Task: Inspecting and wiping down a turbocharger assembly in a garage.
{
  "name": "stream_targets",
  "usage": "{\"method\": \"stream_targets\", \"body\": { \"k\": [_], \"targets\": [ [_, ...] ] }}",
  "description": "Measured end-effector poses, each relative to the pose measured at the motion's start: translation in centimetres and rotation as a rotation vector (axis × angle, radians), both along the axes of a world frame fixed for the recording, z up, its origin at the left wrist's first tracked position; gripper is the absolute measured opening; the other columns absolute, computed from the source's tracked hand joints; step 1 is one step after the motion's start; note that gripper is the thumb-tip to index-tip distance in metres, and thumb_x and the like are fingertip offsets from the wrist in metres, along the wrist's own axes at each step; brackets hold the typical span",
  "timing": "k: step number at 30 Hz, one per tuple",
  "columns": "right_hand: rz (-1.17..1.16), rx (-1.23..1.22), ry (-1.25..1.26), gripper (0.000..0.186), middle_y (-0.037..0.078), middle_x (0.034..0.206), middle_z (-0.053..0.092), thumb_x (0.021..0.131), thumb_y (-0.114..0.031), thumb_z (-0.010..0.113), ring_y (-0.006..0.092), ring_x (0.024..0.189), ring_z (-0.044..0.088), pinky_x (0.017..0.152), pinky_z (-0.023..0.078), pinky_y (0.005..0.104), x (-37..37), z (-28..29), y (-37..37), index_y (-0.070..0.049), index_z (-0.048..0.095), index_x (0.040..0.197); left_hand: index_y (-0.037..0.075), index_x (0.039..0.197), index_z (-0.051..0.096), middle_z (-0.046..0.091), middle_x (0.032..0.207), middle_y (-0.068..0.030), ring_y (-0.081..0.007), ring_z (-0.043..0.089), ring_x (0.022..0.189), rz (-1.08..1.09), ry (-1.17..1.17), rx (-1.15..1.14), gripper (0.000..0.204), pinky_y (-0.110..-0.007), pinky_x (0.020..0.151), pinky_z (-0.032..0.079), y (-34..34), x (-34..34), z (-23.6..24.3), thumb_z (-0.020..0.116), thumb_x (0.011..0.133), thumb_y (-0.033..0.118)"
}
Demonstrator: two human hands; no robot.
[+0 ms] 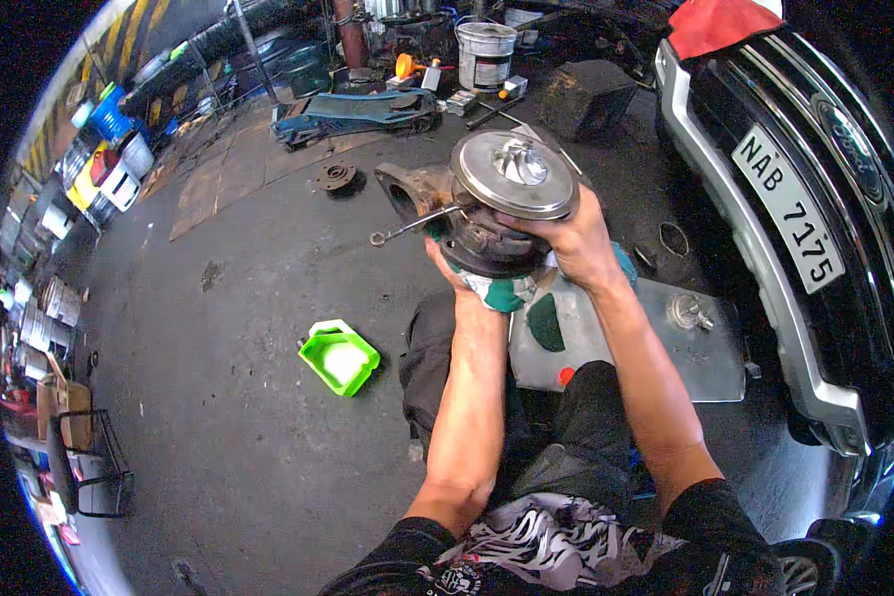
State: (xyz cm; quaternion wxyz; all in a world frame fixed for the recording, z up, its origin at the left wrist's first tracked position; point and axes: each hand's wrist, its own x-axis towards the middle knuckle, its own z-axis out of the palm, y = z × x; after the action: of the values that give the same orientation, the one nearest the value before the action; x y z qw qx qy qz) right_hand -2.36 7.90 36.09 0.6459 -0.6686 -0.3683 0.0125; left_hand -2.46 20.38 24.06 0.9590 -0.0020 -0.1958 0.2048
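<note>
A rusty turbocharger (487, 238) is held up in front of me between both hands. Its round, bright metal backplate faces up, with a finned compressor wheel (520, 162) at the centre. A thin rod with an eyelet end (392, 236) sticks out to the left. My left hand (449, 266) supports the turbocharger from below, partly hidden by it, against a green and white cloth (507, 293). On the right side, my right hand (578, 238) grips the body just under the plate. Beneath, a grey metal sheet (616, 372) bears a dark green scouring pad (544, 324) and a small metal part (687, 312).
A bright green cut-open container (313, 350) stands on the floor at left. Farther off lie a round flange (336, 178), a blue floor jack (353, 114) and a white bucket (486, 60). A car bumper (735, 214) bounds the right side.
</note>
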Motion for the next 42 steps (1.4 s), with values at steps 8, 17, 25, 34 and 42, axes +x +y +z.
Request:
{"method": "stream_targets", "body": {
  "k": [8,17,25,34,42],
  "targets": [
    [0.003,-0.067,-0.009,0.056,0.01,0.116,0.066,0.069,-0.013,0.082,0.016,0.107,0.06,0.099,0.042,0.0302,0.4,-0.2,-0.9,0.004,0.06,0.117,0.007,0.127,0.055,0.058,0.128,-0.0148,-0.0319,0.057,0.113,-0.055,-0.035,0.027,0.054,-0.046,0.099,0.046,-0.3,-0.5,0.9,0.042,0.094,0.048],
    [0.033,-0.091,0.011,0.059,0.009,0.117,0.066,0.067,-0.014,0.084,0.0158,0.109,0.059,0.1,0.041,0.0308,0.7,0.0,-1.6,0.003,0.06,0.118,0.007,0.127,0.055,0.059,0.127,-0.0142,-0.0313,0.058,0.111,-0.104,-0.067,0.041,0.052,-0.045,0.098,0.046,-0.7,-0.9,1.8,0.043,0.094,0.046],
    [0.056,-0.111,0.055,0.069,0.008,0.121,0.063,0.065,-0.016,0.087,0.0159,0.113,0.056,0.102,0.04,0.0317,0.9,0.5,-2.1,0.002,0.056,0.124,0.007,0.124,0.056,0.06,0.124,-0.0142,-0.0313,0.059,0.109,-0.148,-0.113,0.093,0.052,-0.044,0.096,0.048,-1.0,-0.7,1.6,0.042,0.094,0.047],
    [0.293,-0.016,0.153,0.069,0.015,0.144,0.044,0.085,-0.022,0.068,0.0234,0.135,0.038,0.114,0.024,0.0347,2.1,0.0,-4.8,0.003,0.039,0.141,0.004,0.127,0.053,0.059,0.125,-0.0177,-0.0346,0.058,0.109,-0.073,0.144,0.117,0.059,-0.049,0.096,0.048,-1.1,-1.0,0.8,0.037,0.094,0.05],
    [0.088,0.136,0.518,0.049,0.008,0.137,0.052,0.094,-0.03,0.058,0.0213,0.123,0.051,0.102,0.041,0.0381,3.6,-7.3,-9.0,-0.004,0.05,0.136,0.007,0.13,0.051,0.055,0.131,-0.0171,-0.035,0.055,0.114,-0.047,0.357,0.183,0.063,-0.051,0.098,0.046,-0.6,-1.9,1.5,0.037,0.092,0.055]
  ]
}}
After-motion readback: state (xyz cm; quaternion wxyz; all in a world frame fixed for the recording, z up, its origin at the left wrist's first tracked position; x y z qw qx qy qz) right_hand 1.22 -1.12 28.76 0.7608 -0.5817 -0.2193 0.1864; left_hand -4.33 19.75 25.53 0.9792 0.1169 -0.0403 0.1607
